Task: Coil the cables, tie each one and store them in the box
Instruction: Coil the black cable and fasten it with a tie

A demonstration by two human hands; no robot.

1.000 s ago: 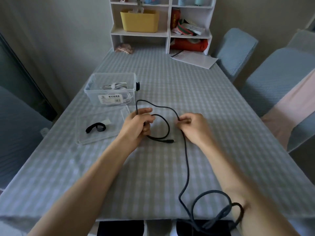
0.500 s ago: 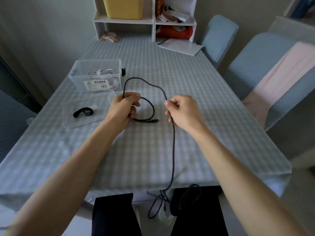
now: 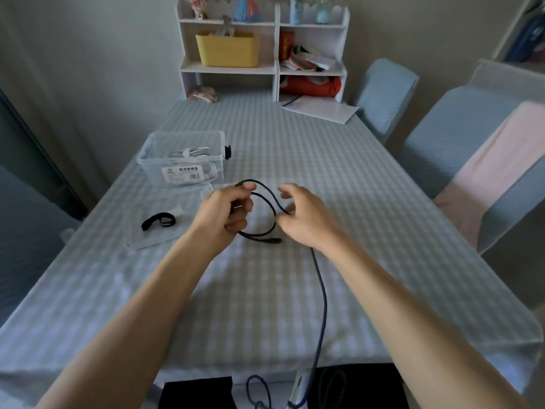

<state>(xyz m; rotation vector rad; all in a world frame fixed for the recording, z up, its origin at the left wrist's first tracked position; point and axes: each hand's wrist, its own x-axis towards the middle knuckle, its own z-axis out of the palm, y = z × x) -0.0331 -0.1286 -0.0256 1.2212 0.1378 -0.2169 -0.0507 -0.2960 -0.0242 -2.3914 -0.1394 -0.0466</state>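
Note:
A long black cable (image 3: 323, 293) lies across the checked table (image 3: 295, 160). My left hand (image 3: 227, 212) grips two small loops of it, and the plug end (image 3: 272, 240) rests on the cloth just below. Close to the right of the loops is my right hand (image 3: 306, 221), its fingers spread and loosely curved around the strand without pinching it. From under that wrist the cable runs down over the near table edge. The clear plastic box (image 3: 153, 153) stands left of the hands and holds a coiled white cable (image 3: 191, 152). A black strap (image 3: 158, 221) lies on the clear lid (image 3: 138, 240).
A white shelf unit (image 3: 277, 69) with a yellow bin (image 3: 228, 50) stands at the far end, with white paper (image 3: 321, 109) in front of it. Blue covered chairs (image 3: 386, 95) line the right side. More cable loops (image 3: 259, 391) hang below the near edge.
My right hand has moved left toward my left hand and loosened its pinch on the cable. A second loop now lies beside the first in my left hand.

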